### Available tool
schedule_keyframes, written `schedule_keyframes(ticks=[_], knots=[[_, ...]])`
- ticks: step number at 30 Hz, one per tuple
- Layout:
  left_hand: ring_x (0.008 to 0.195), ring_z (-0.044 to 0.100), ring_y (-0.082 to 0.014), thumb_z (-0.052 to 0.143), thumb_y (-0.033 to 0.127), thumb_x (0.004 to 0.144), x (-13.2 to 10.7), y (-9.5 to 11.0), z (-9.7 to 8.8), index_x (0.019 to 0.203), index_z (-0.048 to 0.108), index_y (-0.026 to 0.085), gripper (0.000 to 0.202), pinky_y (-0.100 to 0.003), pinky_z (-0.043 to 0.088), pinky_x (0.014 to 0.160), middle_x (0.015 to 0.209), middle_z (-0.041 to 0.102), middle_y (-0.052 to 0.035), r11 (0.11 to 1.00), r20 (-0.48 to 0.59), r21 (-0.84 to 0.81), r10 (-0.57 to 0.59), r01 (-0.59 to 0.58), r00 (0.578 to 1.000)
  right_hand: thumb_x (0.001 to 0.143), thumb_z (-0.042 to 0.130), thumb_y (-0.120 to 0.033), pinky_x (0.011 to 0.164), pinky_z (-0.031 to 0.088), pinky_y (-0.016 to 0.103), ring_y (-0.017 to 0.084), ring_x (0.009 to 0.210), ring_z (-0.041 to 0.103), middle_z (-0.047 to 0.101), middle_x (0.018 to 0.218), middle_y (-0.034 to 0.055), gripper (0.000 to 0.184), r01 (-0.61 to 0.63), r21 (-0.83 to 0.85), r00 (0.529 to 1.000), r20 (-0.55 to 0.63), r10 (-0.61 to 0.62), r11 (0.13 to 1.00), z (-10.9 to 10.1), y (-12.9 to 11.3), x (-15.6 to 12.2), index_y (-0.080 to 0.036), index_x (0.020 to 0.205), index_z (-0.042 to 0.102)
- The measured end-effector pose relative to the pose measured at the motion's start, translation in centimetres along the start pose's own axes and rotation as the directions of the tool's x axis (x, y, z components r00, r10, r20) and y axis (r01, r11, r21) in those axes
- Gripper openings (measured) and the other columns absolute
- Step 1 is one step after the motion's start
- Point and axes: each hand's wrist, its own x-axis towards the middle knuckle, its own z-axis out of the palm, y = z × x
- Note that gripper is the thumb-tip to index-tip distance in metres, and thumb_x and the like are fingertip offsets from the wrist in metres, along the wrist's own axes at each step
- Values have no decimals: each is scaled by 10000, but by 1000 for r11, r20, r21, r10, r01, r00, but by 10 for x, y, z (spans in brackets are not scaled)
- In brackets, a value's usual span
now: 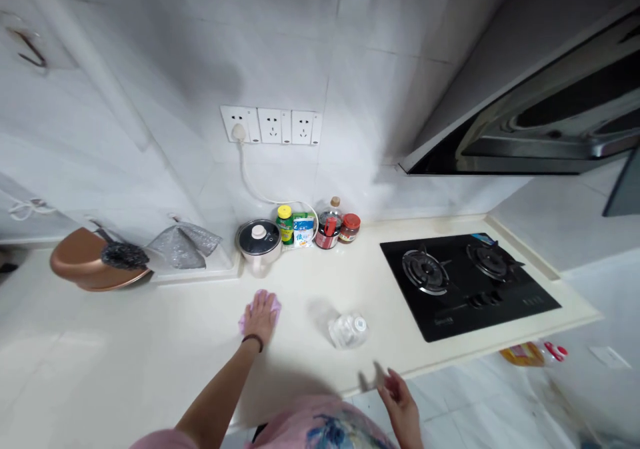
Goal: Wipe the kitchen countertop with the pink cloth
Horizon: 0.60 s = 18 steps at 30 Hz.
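Observation:
My left hand [261, 317] holds a pink cloth [277, 304] down against the pale countertop, with the cloth's edges showing around the fingers. Right of it a clear plastic bottle [347, 331] with a white cap is on the counter, apart from both hands. My right hand [399, 399] hovers by the counter's front edge, loosely curled, thumb and fingers apart, with nothing in it. Behind the cloth stands a small white electric pot [259, 243] with a dark glass lid.
Along the wall are a green yellow-capped container [285, 225], a white-and-blue packet [303, 229], a dark sauce bottle [329, 225] and a red-lidded jar [349, 227]. A black gas hob [463, 305] lies right, under a range hood [525, 129]. A copper-coloured pan [83, 259] is left.

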Motion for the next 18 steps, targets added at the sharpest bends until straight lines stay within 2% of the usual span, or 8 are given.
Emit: schedule_keyframes(ticks=[3, 5, 7, 9, 11, 14, 18], knots=[[1679, 158, -291, 283, 325, 1086, -32, -47, 1, 1678, 390, 234, 609, -589, 199, 1329, 1797, 273, -121, 991, -105, 11, -130, 132, 986, 664, 860, -605, 1184, 493, 568, 393, 1380, 615, 665, 1464, 165, 989, 160, 34, 986, 37, -162, 986, 34, -24, 18, -210, 1504, 520], [1671, 188, -303, 255, 337, 1094, -53, -71, 5, 1665, 414, 221, 604, -592, 224, 1320, 1787, 298, -130, 978, -156, 17, -201, 206, 967, 658, 868, -535, 1269, 384, 602, 397, 1504, 493, 526, 1617, 174, 1094, 258, 53, 963, 61, -261, 965, 56, -42, 26, -216, 1597, 406], [1665, 208, -318, 221, 354, 1101, -72, -87, 9, 1653, 435, 204, 611, -597, 246, 1310, 1779, 315, -142, 965, -186, 25, -251, 260, 950, 647, 877, -476, 1313, 304, 605, 392, 1571, 396, 431, 1692, 155, 1149, 313, 65, 945, 82, -318, 947, 75, -55, 27, -238, 1638, 346], [1665, 212, -320, 200, 370, 1104, -88, -92, 14, 1652, 437, 201, 620, -598, 264, 1302, 1778, 315, -147, 954, -199, 30, -287, 299, 937, 633, 886, -427, 1333, 267, 580, 377, 1595, 355, 410, 1708, 129, 1175, 328, 69, 937, 100, -334, 942, 91, -65, 24, -262, 1651, 322], [1668, 205, -315, 201, 376, 1104, -99, -90, 18, 1655, 432, 209, 621, -598, 274, 1298, 1781, 306, -147, 943, -196, 37, -319, 332, 927, 618, 891, -404, 1331, 281, 553, 364, 1583, 377, 444, 1685, 119, 1195, 313, 80, 942, 104, -320, 946, 103, -72, 20, -270, 1653, 310], [1670, 198, -317, 213, 374, 1101, -106, -80, 21, 1662, 420, 212, 619, -600, 267, 1301, 1788, 289, -144, 929, -185, 49, -353, 368, 917, 609, 892, -415, 1285, 370, 526, 352, 1505, 487, 513, 1625, 132, 1189, 269, 121, 956, 84, -280, 956, 117, -82, 20, -257, 1637, 314], [1674, 183, -323, 205, 353, 1101, -108, -69, 17, 1673, 400, 196, 624, -599, 243, 1314, 1790, 279, -149, 921, -167, 57, -371, 384, 914, 587, 905, -457, 1192, 468, 541, 357, 1323, 630, 650, 1445, 163, 1049, 234, 126, 970, 39, -241, 964, 129, -93, 35, -199, 1499, 455]])
